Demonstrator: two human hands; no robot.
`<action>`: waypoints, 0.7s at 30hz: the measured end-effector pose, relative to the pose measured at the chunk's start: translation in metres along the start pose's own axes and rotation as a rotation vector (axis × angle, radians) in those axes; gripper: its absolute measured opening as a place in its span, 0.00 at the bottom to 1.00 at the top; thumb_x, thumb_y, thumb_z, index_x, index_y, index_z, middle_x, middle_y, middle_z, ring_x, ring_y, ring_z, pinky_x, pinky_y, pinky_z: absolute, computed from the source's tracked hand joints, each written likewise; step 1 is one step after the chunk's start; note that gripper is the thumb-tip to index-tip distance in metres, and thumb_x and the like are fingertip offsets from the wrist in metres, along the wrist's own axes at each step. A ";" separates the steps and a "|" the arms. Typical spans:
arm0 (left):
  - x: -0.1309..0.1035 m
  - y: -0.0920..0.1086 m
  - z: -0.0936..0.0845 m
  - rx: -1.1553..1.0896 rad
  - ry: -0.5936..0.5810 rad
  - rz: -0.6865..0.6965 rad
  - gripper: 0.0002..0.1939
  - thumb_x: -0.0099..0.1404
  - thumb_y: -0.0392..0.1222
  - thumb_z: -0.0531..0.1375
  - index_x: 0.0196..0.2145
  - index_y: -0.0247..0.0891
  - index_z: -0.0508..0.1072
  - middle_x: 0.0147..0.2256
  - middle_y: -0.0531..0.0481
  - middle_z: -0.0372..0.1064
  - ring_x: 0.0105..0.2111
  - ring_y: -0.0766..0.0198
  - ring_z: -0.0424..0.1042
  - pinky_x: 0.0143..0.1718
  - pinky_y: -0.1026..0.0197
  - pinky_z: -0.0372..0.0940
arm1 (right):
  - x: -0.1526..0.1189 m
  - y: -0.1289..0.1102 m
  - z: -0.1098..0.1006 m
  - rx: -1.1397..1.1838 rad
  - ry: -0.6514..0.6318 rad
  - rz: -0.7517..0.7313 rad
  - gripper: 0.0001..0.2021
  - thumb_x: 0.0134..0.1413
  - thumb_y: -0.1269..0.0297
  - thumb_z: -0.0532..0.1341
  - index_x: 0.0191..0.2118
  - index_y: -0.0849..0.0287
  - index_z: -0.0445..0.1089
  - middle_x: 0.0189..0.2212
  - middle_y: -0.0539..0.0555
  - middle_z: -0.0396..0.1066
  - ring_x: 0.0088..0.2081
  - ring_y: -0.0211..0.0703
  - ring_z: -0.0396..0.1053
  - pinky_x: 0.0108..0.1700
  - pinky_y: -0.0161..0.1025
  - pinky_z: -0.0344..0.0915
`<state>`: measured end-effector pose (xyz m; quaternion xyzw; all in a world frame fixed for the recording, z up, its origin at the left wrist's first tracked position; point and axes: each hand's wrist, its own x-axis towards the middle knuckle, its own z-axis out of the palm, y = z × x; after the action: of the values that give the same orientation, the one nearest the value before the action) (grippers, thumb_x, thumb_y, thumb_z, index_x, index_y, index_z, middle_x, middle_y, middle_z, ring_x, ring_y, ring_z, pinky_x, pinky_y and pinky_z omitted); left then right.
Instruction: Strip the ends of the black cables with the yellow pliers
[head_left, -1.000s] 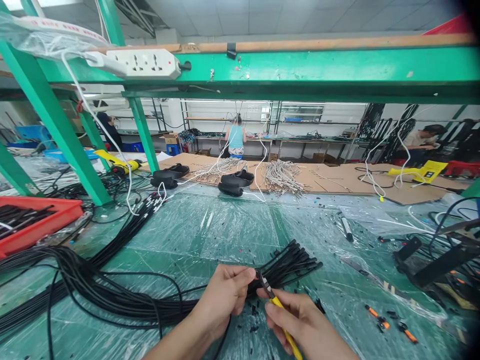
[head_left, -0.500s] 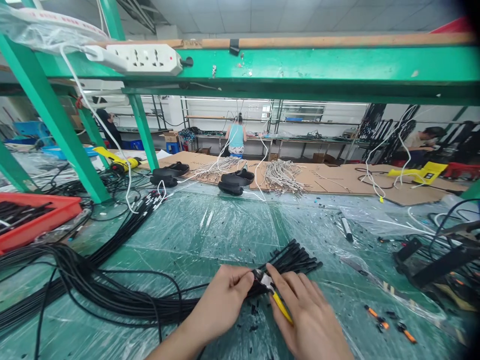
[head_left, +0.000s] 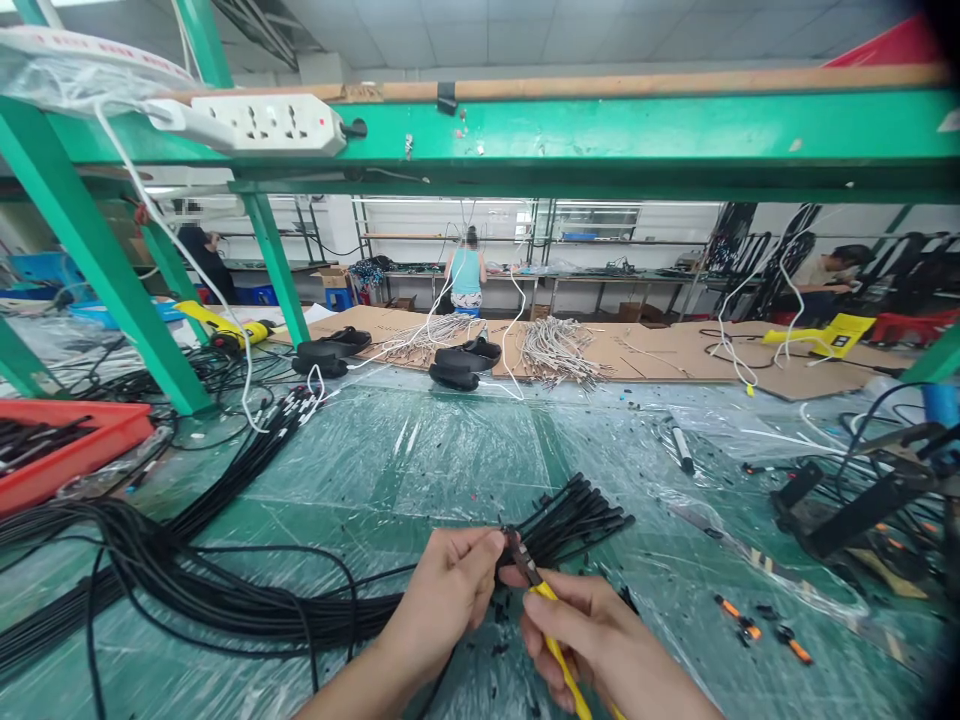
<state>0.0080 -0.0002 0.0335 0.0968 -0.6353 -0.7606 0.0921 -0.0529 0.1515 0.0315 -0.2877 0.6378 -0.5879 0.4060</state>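
My right hand (head_left: 581, 635) is closed around the yellow handles of a pair of cutters (head_left: 555, 640). Their dark metal jaws point up and left, right by the fingertips of my left hand (head_left: 454, 580). Thumb and forefinger of the left hand pinch the end of a black cable at the jaws; the tip itself is mostly hidden. Beneath and behind both hands runs a bundle of black cables (head_left: 315, 615), coming from the left. Its thicker black ends (head_left: 589, 510) fan out just beyond my right hand.
A green table (head_left: 450, 450) under clear plastic film carries small black scraps. A red tray (head_left: 82, 450) stands left, a black metal fixture (head_left: 840, 520) right. Orange-and-black pieces (head_left: 791, 645) lie front right. A green frame beam (head_left: 600, 130) crosses above; people sit farther back.
My right hand has turned and drawn back slightly, its fingers now wrapped round the cutters' handles and the jaws raised toward the left fingertips. The left hand keeps its pinch. The view has shifted slightly.
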 end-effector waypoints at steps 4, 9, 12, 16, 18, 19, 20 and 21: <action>0.000 0.000 -0.002 0.060 -0.014 0.017 0.20 0.64 0.54 0.55 0.21 0.37 0.63 0.12 0.63 0.44 0.13 0.73 0.39 0.15 0.65 0.37 | 0.000 0.004 -0.001 -0.080 0.032 -0.048 0.17 0.57 0.50 0.55 0.33 0.60 0.69 0.25 0.50 0.65 0.22 0.35 0.61 0.25 0.33 0.62; -0.001 0.004 -0.002 0.270 -0.041 0.046 0.19 0.67 0.52 0.51 0.23 0.38 0.62 0.14 0.62 0.43 0.15 0.72 0.39 0.17 0.65 0.37 | 0.004 0.020 -0.008 -0.974 0.492 -0.492 0.20 0.59 0.60 0.53 0.56 0.55 0.65 0.40 0.57 0.70 0.41 0.52 0.68 0.44 0.50 0.66; -0.002 0.005 -0.002 0.320 -0.051 0.072 0.19 0.67 0.50 0.51 0.22 0.38 0.60 0.16 0.61 0.42 0.17 0.72 0.38 0.18 0.65 0.37 | 0.004 0.023 -0.011 -1.187 0.566 -0.528 0.21 0.59 0.62 0.53 0.57 0.56 0.64 0.38 0.58 0.70 0.39 0.54 0.69 0.41 0.52 0.67; -0.001 0.002 -0.004 0.230 -0.074 0.053 0.21 0.66 0.54 0.52 0.21 0.38 0.58 0.14 0.61 0.45 0.15 0.72 0.40 0.17 0.65 0.38 | 0.002 0.016 -0.008 -0.860 0.363 -0.420 0.19 0.61 0.61 0.51 0.55 0.56 0.65 0.38 0.57 0.70 0.40 0.47 0.70 0.44 0.43 0.67; 0.000 0.002 -0.004 0.197 -0.070 0.050 0.22 0.66 0.55 0.53 0.20 0.38 0.59 0.13 0.61 0.46 0.14 0.72 0.41 0.16 0.65 0.39 | 0.002 0.011 -0.005 -0.569 0.245 -0.312 0.17 0.60 0.58 0.53 0.50 0.57 0.68 0.34 0.53 0.70 0.36 0.43 0.69 0.40 0.38 0.66; 0.000 0.002 -0.004 0.189 -0.066 0.051 0.22 0.66 0.55 0.53 0.20 0.38 0.59 0.13 0.61 0.46 0.14 0.73 0.41 0.16 0.65 0.39 | 0.001 0.008 -0.004 -0.419 0.192 -0.239 0.16 0.59 0.55 0.55 0.47 0.58 0.70 0.30 0.52 0.68 0.31 0.40 0.67 0.35 0.36 0.65; 0.001 0.002 -0.004 0.178 -0.066 0.051 0.22 0.65 0.55 0.54 0.20 0.38 0.60 0.12 0.62 0.46 0.14 0.73 0.41 0.16 0.65 0.39 | 0.001 0.006 -0.003 -0.266 0.138 -0.163 0.17 0.58 0.53 0.56 0.44 0.59 0.71 0.26 0.50 0.66 0.26 0.38 0.64 0.29 0.35 0.63; 0.001 0.003 -0.004 0.167 -0.067 0.051 0.22 0.65 0.55 0.54 0.20 0.37 0.61 0.12 0.62 0.45 0.14 0.73 0.41 0.16 0.65 0.39 | 0.001 0.005 -0.002 -0.113 0.076 -0.088 0.17 0.56 0.50 0.57 0.40 0.60 0.71 0.24 0.49 0.63 0.22 0.35 0.60 0.25 0.33 0.60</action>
<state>0.0079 -0.0050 0.0355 0.0626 -0.7015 -0.7052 0.0819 -0.0547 0.1524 0.0267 -0.3152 0.6715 -0.5787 0.3387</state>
